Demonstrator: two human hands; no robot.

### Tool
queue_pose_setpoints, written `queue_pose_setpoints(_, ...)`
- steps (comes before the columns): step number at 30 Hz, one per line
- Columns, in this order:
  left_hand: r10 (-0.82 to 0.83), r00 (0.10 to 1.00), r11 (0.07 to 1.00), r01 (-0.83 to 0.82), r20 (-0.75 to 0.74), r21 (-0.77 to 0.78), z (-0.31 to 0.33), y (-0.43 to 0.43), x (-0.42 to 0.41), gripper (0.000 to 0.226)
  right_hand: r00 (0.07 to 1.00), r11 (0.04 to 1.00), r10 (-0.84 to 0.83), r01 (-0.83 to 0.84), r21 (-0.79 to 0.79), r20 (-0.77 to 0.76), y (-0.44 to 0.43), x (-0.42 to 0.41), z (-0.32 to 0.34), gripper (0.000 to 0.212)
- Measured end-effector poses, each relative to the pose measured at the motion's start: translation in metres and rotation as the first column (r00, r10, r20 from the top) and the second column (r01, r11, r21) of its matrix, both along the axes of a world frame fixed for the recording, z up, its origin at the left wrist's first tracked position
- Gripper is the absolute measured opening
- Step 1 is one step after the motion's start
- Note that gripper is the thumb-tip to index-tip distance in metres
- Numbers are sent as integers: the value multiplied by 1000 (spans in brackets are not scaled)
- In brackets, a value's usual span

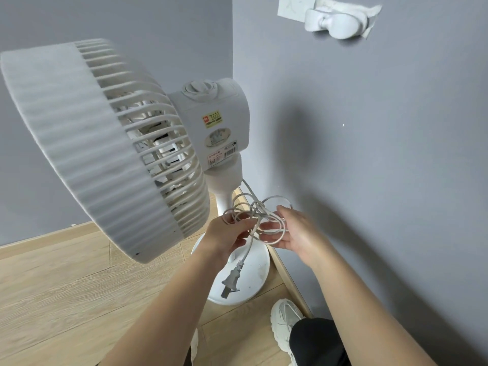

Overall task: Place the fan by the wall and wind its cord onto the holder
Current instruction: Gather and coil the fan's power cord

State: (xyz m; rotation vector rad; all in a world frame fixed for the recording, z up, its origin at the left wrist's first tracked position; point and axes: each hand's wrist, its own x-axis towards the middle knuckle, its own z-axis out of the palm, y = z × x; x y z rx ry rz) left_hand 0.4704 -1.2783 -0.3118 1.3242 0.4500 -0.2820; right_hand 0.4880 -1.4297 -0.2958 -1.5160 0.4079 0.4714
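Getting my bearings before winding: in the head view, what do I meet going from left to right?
Fan grille → left hand, gripping the cord loops → right hand, also holding the loops → white cord holder on the wall.

Two matte grey walls [396,154] meet in a corner straight above the left hand's grip [224,239]. Below and to its left lies a pale wood-plank floor [66,286], edged by a matching skirting board [39,241]. A soft shadow [298,143] falls on the wall up and right of it.
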Motion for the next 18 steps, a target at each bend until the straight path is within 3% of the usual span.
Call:
queue_pose_setpoints(3, 33, 999, 999, -33, 12, 8, 3, -2, 4, 14, 999, 999, -21, 22, 28, -36, -1, -3, 2, 16)
queue_pose_setpoints(8, 45, 995, 979, -61, 86, 196, 2, -8, 8, 16, 988, 998, -3, 13, 68, -151, -9, -12, 4, 16)
queue_pose_setpoints(12, 57, 997, 980, -66, 52, 189, 0, -11, 11, 13, 950, 988, 152, -141, 59, -275, -18, -24, 2, 14)
queue_pose_setpoints(15, 67, 997, 984, -72, 35, 161, 2, -10, 13, 8, 913, 942, 316, -334, -25, -257, -24, -29, -1, 19)
queue_pose_setpoints(18, 45, 999, 986, -47, 17, 159, 2, -8, 14, 15, 950, 940, 260, -290, -179, -175, -29, -28, -6, 18)
